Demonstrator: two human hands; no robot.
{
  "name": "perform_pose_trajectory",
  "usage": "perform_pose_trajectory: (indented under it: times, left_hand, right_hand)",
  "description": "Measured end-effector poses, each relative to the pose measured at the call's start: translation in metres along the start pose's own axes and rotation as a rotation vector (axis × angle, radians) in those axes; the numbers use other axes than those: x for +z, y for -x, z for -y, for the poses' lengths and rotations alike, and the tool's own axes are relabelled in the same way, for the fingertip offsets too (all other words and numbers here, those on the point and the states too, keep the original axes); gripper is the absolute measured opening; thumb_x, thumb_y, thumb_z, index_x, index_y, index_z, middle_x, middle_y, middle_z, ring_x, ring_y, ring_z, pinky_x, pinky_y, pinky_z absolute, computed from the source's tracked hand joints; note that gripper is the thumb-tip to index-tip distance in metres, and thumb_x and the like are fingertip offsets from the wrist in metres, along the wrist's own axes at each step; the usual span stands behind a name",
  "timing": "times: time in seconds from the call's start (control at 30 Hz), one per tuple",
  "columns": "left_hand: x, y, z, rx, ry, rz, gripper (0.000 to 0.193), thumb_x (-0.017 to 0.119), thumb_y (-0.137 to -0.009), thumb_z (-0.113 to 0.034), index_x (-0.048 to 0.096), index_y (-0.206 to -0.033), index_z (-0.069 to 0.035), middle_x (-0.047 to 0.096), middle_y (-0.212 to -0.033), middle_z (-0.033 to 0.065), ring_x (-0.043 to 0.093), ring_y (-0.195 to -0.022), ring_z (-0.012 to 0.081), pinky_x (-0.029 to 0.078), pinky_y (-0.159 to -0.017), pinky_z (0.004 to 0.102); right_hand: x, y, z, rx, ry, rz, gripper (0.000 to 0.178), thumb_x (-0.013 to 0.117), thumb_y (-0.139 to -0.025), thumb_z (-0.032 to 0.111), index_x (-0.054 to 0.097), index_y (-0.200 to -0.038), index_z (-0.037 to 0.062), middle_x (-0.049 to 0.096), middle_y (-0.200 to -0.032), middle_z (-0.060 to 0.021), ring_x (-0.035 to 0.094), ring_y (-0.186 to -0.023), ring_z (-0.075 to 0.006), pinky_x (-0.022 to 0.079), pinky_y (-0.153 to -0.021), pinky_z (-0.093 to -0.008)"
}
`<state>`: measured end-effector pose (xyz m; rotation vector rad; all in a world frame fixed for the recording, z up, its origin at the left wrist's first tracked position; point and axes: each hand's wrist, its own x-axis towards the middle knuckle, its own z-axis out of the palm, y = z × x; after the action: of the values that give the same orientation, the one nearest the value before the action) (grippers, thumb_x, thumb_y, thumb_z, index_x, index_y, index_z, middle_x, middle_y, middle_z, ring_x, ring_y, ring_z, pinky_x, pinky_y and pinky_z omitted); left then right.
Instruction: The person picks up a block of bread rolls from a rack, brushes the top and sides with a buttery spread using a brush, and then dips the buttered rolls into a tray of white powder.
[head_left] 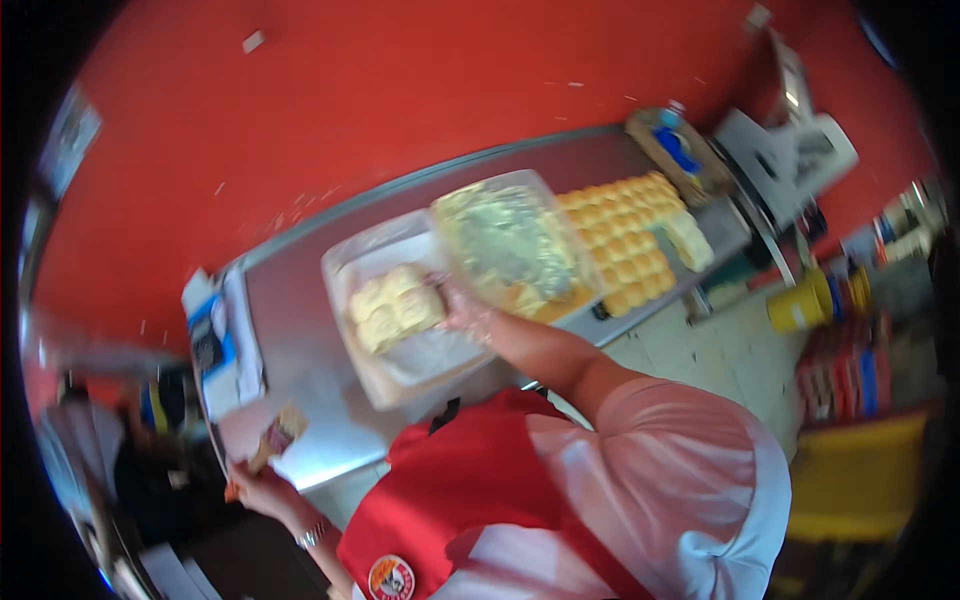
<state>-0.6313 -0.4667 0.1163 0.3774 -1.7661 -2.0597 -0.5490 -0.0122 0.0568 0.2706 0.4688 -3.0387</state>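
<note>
looking down over a steel table set against a red wall, red apron and pale sleeve in the foreground. biggest item on top: clear plastic tub near the middle, holding a few pale dough pieces on its floor. just right of it, tilted and raised over the tub's far corner, a clear lid or second shallow container with yellow-green smears inside. right hand closed on the lower edge of that lid, fingers wrapped under the rim. beyond it, tray of golden buns in neat rows, touching nothing held. white carton with blue print at the table's left end. left hand low at the near table edge, pinching a small brown packet; watch on that wrist.

judging handling: lid thin, light, flexy, probably greasy from the smears, so likely to bow or slip if taken by one corner; better taken at mid-edge with thumb on top, or at two sides. dough pieces soft, sticky, easily dented; scoop from beneath. packet tiny, light, a pinch is enough.
</note>
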Motion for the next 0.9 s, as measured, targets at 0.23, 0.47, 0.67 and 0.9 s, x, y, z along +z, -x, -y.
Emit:
perform_pose_trajectory:
  times: [0.23,0.47,0.67,0.9]
  left_hand:
    - [0.055,-0.008,-0.011,0.552,-0.534,0.164,0.037,0.061,-0.089,-0.005,0.052,-0.125,-0.001,0.056,-0.089,0.0050,0.050,-0.065,0.0125,0.039,-0.050,0.0253]
    - [0.153,0.038,-0.046,0.759,-0.647,0.251,0.046,0.064,-0.087,0.002,0.049,-0.130,-0.002,0.061,-0.089,0.0091,0.056,-0.069,0.0208,0.044,-0.054,0.0323]
    - [0.243,0.144,-0.040,0.289,-0.067,0.443,0.021,0.065,-0.092,-0.019,0.055,-0.099,-0.001,0.055,-0.077,0.0069,0.052,-0.065,0.0188,0.040,-0.054,0.0316]
    - [0.305,0.308,-0.079,-0.049,0.236,0.394,0.031,0.059,-0.096,-0.026,0.049,-0.072,-0.009,0.037,-0.062,-0.0042,0.031,-0.055,0.0065,0.028,-0.050,0.0222]
  right_hand:
    - [0.049,0.154,0.119,-0.495,-0.389,0.172,0.043,0.048,-0.092,0.026,0.056,-0.126,0.0007,0.058,-0.128,-0.0185,0.057,-0.118,-0.0340,0.043,-0.103,-0.0535]
    - [0.020,0.404,0.319,-0.642,0.413,-0.671,0.043,0.054,-0.086,0.023,0.059,-0.122,0.0007,0.062,-0.123,-0.0154,0.061,-0.113,-0.0295,0.046,-0.102,-0.0470]
    - [-0.048,0.540,0.466,-0.022,2.182,-0.429,0.034,0.069,-0.077,0.020,0.066,-0.110,0.0150,0.068,-0.109,-0.0101,0.064,-0.104,-0.0268,0.052,-0.089,-0.0364]
    - [-0.134,0.492,0.490,0.660,2.097,-0.280,0.049,0.076,-0.069,0.036,0.070,-0.113,0.0177,0.066,-0.120,-0.0056,0.063,-0.103,-0.0202,0.048,-0.090,-0.0325]
